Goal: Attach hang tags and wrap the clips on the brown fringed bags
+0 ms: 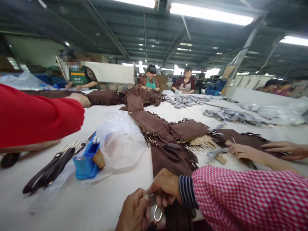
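My left hand is closed, its thumb and fingers pinched together at the table's near edge. My right hand, in a striped cuff and red checked sleeve, pinches against it from the right. A shiny metal clasp hangs just below the fingertips, with something pale and thin around its top; the exact grip point is hidden by the fingers. Directly beyond the hands lies a brown fringed bag with a wrist loop. Dark brown material shows beneath my right hand.
Brown straps with metal clasps lie left, beside a blue plastic holder and a clear plastic bag. More brown bags stretch across the table. A red sleeve reaches in left; another person's hands work at right.
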Demonstrator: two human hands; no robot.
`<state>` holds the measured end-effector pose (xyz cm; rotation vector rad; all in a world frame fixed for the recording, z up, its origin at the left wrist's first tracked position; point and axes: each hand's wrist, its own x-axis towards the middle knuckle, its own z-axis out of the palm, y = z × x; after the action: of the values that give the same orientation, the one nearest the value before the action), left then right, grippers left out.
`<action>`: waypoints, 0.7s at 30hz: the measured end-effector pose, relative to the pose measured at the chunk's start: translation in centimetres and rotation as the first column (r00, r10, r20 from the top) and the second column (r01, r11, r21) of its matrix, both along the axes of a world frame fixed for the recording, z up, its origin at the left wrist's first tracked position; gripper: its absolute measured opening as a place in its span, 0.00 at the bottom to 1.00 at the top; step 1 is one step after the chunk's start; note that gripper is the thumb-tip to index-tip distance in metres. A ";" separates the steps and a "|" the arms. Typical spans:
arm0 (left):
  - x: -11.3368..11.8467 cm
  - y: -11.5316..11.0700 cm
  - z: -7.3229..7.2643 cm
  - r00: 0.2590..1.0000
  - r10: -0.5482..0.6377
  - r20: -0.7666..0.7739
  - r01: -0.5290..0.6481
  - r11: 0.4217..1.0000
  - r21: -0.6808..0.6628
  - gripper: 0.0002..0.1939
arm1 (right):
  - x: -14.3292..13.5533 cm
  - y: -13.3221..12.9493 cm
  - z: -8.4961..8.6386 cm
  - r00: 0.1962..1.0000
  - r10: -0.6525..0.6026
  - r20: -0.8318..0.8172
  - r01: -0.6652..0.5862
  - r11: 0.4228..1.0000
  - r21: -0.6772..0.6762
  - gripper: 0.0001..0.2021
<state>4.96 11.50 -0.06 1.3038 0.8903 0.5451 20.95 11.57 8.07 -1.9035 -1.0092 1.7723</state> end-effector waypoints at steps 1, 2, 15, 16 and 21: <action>0.0 0.2 -0.1 1.000 -0.022 0.013 0.023 0.999 -0.023 0.25 | 0.1 0.1 0.1 1.000 0.007 -0.008 -0.007 1.000 -0.009 0.13; -0.1 0.3 0.0 0.999 -0.039 0.034 0.041 0.998 -0.056 0.25 | 0.2 0.1 0.1 1.000 0.013 -0.023 -0.013 1.000 -0.010 0.13; -0.3 -0.9 4.5 0.990 0.117 0.085 -0.096 0.971 -0.218 0.15 | 1.7 -0.8 -1.4 0.989 0.123 -0.081 -0.114 0.987 0.114 0.19; -0.3 -0.9 4.6 0.991 0.114 0.065 -0.097 0.971 -0.216 0.14 | 1.9 -0.7 -1.2 0.983 0.167 -0.074 -0.160 0.982 0.098 0.20; -0.2 -0.8 5.2 0.998 0.065 -0.011 -0.066 0.981 -0.181 0.14 | 3.2 -1.1 -0.7 0.908 0.415 0.063 -0.419 0.890 0.183 0.21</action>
<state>4.73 10.70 5.16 1.1143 0.9669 0.5004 24.20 10.47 7.36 -1.6780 -1.6357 1.7881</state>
